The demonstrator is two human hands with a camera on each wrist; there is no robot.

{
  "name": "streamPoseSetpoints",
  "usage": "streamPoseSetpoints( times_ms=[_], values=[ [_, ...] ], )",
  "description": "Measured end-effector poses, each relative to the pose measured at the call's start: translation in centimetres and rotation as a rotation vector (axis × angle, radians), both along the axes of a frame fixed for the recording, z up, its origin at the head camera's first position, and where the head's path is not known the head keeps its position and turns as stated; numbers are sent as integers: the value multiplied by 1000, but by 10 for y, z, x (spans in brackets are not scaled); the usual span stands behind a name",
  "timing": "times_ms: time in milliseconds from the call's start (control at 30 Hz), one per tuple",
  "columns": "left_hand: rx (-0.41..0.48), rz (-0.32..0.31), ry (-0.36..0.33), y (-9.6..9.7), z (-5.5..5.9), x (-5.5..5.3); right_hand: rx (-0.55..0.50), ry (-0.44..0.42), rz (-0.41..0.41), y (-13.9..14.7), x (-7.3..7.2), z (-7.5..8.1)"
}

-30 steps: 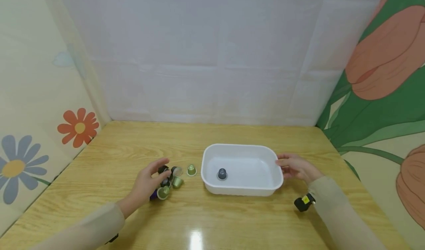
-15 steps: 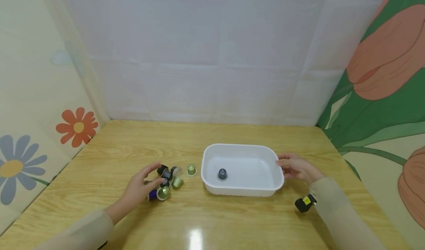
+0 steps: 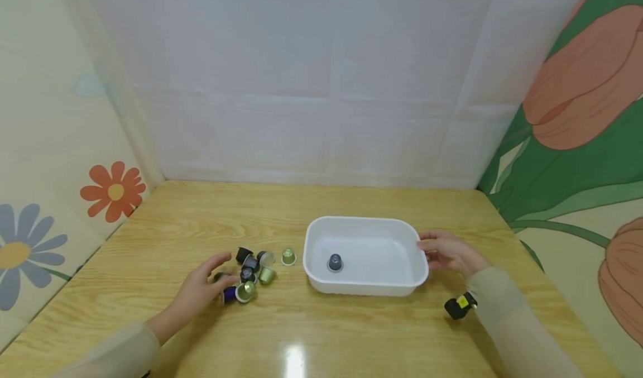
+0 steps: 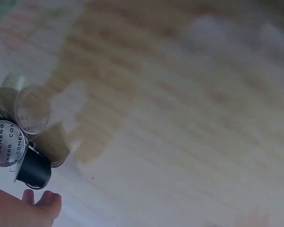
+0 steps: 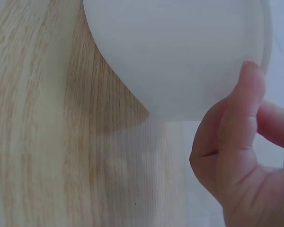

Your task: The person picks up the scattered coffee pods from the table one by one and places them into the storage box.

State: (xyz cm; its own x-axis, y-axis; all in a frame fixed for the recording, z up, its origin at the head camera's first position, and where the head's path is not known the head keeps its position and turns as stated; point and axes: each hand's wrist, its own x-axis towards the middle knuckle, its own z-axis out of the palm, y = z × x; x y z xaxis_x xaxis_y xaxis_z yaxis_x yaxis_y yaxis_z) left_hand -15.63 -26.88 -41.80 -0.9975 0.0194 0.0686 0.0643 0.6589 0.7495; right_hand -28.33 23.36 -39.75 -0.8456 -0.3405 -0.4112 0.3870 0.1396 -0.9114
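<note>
My left hand (image 3: 198,288) hovers at the left side of a small heap of coffee capsules, thumb and forefinger apart and curved. Between them shows part of a dark capsule (image 3: 219,277); a purple capsule (image 3: 229,295) lies just below the fingers. In the left wrist view, the fingertips (image 4: 49,201) stand just short of a black capsule (image 4: 35,168). My right hand (image 3: 447,252) holds the right end of a white plastic tub (image 3: 366,290) at its rim, with fingers (image 5: 248,99) against the outer wall. One dark grey capsule (image 3: 335,262) stands inside the tub.
The heap holds several black, grey and green capsules, among them a green one (image 3: 245,292) in front. Another green capsule (image 3: 288,256) stands apart, close to the tub's left wall. All rest on a wooden table (image 3: 241,210) with a white cloth (image 3: 321,87) behind it.
My left hand has drawn back left and slightly down from over the heap, uncovering more capsules. The right hand and tub have stayed put.
</note>
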Motion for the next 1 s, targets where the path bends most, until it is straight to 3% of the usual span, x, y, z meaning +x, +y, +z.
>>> streamPoseSetpoints(
  times_ms=[133,400,567,800,1000],
  values=[
    [-30,13,-37,-3,-1,-2,3,-4,-4,0,0,0],
    [43,45,-101,-4,-2,-5,-25,6,13,1,0,-1],
    [23,58,-104,-4,-2,-6,-30,3,14,0,0,-2],
    [-88,47,-75,-4,-4,-9,-28,-4,7,0,0,-2],
    [-90,57,-78,-2,-3,-9,-12,0,5,0,0,0]
  ],
)
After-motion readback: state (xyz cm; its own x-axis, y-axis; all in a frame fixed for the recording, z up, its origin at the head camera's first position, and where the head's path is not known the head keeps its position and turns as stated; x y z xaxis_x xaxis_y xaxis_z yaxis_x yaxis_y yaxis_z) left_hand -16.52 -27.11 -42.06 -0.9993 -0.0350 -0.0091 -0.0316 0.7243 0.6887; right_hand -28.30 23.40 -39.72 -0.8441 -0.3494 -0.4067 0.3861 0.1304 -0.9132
